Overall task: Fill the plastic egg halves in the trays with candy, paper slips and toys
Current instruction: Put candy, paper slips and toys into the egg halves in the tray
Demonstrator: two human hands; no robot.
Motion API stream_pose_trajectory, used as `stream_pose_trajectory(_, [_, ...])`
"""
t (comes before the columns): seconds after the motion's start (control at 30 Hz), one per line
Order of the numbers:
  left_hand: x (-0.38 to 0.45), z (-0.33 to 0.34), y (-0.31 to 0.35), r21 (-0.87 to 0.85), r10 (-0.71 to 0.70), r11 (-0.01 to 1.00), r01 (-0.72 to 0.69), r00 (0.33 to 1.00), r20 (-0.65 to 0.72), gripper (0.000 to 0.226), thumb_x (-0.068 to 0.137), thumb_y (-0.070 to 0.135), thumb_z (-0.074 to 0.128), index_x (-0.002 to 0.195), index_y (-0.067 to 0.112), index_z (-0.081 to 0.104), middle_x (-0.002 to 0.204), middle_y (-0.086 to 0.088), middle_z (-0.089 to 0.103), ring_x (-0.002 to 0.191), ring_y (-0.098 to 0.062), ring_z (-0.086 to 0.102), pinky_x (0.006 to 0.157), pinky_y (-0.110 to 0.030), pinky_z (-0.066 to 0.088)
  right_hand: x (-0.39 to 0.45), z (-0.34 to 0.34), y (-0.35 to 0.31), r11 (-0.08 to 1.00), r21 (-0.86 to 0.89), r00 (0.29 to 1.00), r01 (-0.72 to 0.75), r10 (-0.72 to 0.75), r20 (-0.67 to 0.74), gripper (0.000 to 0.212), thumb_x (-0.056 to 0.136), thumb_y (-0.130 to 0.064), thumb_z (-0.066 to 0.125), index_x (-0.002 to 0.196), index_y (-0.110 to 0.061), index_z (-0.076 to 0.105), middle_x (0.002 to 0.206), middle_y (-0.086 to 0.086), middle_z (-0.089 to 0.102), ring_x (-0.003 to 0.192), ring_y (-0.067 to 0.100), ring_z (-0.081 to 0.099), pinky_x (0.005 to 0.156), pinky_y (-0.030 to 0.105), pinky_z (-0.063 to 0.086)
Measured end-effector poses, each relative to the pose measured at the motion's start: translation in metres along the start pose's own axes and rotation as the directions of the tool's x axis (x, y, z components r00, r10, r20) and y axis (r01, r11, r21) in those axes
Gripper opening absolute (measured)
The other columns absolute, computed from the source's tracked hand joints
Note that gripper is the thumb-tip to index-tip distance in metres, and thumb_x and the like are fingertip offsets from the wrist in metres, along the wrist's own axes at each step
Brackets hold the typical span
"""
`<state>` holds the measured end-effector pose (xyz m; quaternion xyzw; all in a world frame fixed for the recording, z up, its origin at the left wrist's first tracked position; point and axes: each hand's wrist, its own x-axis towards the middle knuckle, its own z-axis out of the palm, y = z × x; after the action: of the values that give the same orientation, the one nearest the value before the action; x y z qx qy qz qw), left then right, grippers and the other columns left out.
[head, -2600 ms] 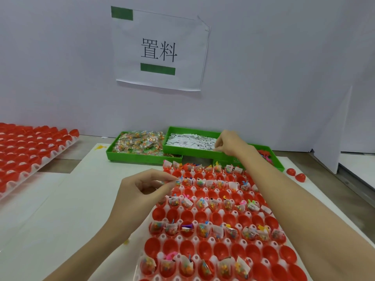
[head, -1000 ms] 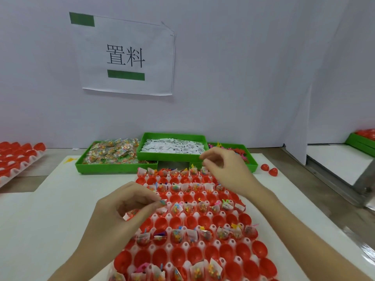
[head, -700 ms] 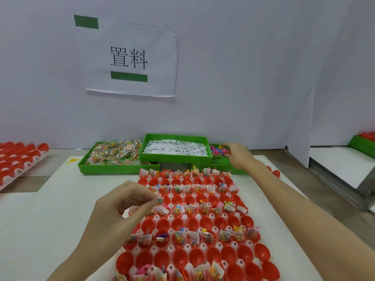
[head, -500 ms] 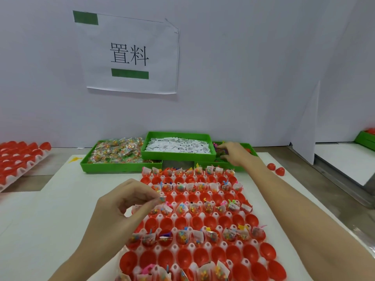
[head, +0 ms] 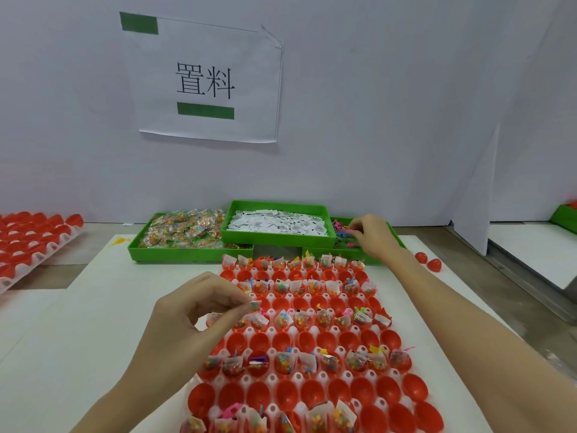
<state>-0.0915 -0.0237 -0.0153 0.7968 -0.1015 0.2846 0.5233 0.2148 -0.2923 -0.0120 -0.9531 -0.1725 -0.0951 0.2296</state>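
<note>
A white tray [head: 272, 378] of red egg halves [head: 282, 340] lies in front of me; alternate rows hold candy packets, paper slips and toys, and the rows between are bare. My left hand [head: 190, 326] hovers over the tray's left side and pinches a small candy packet [head: 254, 305] between thumb and forefinger. My right hand [head: 373, 237] reaches into the green toy bin [head: 331, 255] at the back right, its fingers curled down onto the small coloured toys [head: 340, 233]. To the left sit the paper slip bin [head: 278, 241] and the candy bin [head: 187, 255].
A second tray of red egg halves [head: 31, 242] lies at the far left. Two loose red halves [head: 428, 261] rest right of the toy bin. A white wall with a paper sign [head: 206, 79] closes the back. A partition [head: 474, 195] and another green bin [head: 565, 217] stand at the right.
My right hand left the paper slip bin, passed over the tray's back rows, then reached into the toy bin. My left hand has kept its pinch and hardly moved.
</note>
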Motion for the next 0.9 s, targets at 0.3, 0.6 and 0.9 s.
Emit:
stream_pose_trajectory(0.3, [0.000,-0.001,0.004,-0.011,-0.030,1.000,0.030,1.000,-0.008,0.011,0.079,0.021,0.079,0.090,0.020,0.079,0.088,-0.004,0.076,0.082,-0.023,0.074,0.076,-0.036,0.060,-0.052,-0.036,-0.007,0.850,0.527,0.999,-0.022,0.037,-0.019,0.018,0.091,-0.018,0.076,0.106,-0.007,0.076,0.087,0.006,0.077,0.076,0.015,0.075,0.065,0.014,0.055])
stream_pose_trajectory(0.6, [-0.006,0.011,0.015,-0.041,0.026,0.999,-0.024,0.999,0.045,0.014,0.079,0.015,0.081,0.091,0.023,0.080,0.091,-0.002,0.074,0.085,-0.024,0.074,0.078,-0.034,0.060,-0.181,-0.049,-0.062,0.625,0.780,0.983,0.037,-0.162,0.083,0.009,0.092,-0.013,0.074,0.100,-0.014,0.078,0.090,0.009,0.078,0.081,0.025,0.077,0.074,0.026,0.062])
stream_pose_trajectory(0.9, [-0.012,0.037,0.047,-0.041,0.071,0.997,-0.067,0.992,0.104,0.016,0.079,0.021,0.087,0.093,0.026,0.080,0.090,0.001,0.078,0.084,-0.024,0.075,0.077,-0.029,0.060,-0.213,-0.057,-0.089,0.635,0.761,0.932,0.132,-0.341,0.122,0.009,0.090,-0.016,0.078,0.098,-0.020,0.080,0.088,0.000,0.079,0.082,0.018,0.077,0.079,0.026,0.061])
